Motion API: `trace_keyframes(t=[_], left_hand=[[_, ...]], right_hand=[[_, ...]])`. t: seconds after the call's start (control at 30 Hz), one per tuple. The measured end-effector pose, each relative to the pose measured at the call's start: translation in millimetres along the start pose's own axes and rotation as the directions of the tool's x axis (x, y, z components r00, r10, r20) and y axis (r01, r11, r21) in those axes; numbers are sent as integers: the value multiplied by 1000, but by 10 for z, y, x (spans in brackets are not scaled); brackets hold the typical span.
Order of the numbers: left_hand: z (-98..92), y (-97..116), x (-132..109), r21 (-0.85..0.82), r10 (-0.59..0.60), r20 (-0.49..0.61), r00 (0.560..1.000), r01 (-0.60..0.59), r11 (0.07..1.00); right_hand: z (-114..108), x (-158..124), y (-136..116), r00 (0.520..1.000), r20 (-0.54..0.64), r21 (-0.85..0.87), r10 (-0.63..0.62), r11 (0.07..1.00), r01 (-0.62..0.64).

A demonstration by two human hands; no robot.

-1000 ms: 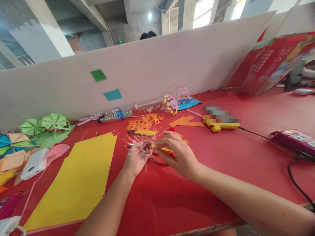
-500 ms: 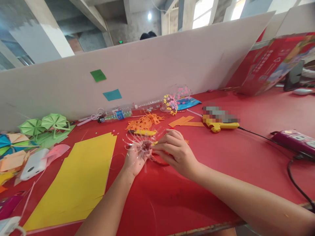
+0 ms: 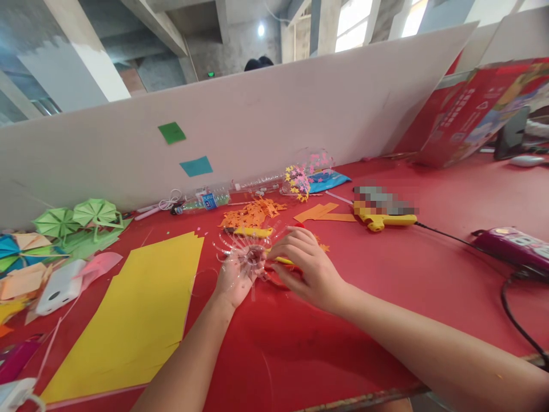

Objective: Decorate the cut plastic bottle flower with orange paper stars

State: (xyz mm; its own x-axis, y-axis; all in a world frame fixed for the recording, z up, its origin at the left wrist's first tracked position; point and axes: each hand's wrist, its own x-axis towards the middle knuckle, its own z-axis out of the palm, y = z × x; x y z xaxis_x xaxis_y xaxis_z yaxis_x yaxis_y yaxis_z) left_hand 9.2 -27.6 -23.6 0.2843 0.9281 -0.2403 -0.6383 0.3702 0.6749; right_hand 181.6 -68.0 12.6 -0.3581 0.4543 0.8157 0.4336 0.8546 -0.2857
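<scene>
My left hand (image 3: 234, 281) is closed around a clear plastic bottle piece (image 3: 249, 252) whose wall is cut into thin strips that fan outward. My right hand (image 3: 306, 268) is closed too, fingers pinched at the piece's right edge, with a yellow-handled tool (image 3: 283, 261) under the fingers. What the fingertips pinch is too small to make out. Both hands rest over the red table (image 3: 386, 274) near its middle.
A large yellow paper sheet (image 3: 132, 312) lies left of my hands. Orange paper cut-outs (image 3: 251, 213), a yellow knife (image 3: 253, 232) and a plastic bottle (image 3: 206, 199) lie behind. A yellow glue gun (image 3: 384, 216) with its black cable (image 3: 510, 297) sits at the right. Folded paper shapes (image 3: 72, 220) are far left.
My right hand has shifted slightly back and forth at the edge of the plastic piece; the yellow tool shows again under its fingers. My left hand has stayed put.
</scene>
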Motion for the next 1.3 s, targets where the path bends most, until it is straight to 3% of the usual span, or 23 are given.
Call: trace_keyframes(t=[0.23, 0.47, 0.67, 0.8, 0.9, 1.13, 1.3], left_hand=[[-25, -8, 22, -3, -5, -10, 1000, 5, 1000], [39, 7, -20, 10, -4, -44, 999, 4, 1000], [28, 22, -23, 6, -1, -48, 999, 2, 1000], [8, 8, -2, -5, 15, -59, 998, -16, 1000], [4, -9, 11, -10, 20, -63, 998, -21, 1000], [39, -32, 10, -27, 18, -89, 996, -20, 999], [57, -24, -3, -35, 37, -126, 991, -42, 999]], right_hand=[[0, 4, -24, 998, -61, -8, 22, 1000, -23], [-14, 3, -26, 999, -43, -29, 11, 1000, -12], [-87, 13, -75, 985, -171, -49, -31, 999, 23], [-85, 12, -108, 988, -110, -69, -104, 993, 97], [-27, -7, -110, 995, -57, -80, -85, 994, 81], [84, -84, -104, 997, -42, -159, -59, 986, 51], [45, -61, -111, 990, -111, -193, -92, 979, 69]])
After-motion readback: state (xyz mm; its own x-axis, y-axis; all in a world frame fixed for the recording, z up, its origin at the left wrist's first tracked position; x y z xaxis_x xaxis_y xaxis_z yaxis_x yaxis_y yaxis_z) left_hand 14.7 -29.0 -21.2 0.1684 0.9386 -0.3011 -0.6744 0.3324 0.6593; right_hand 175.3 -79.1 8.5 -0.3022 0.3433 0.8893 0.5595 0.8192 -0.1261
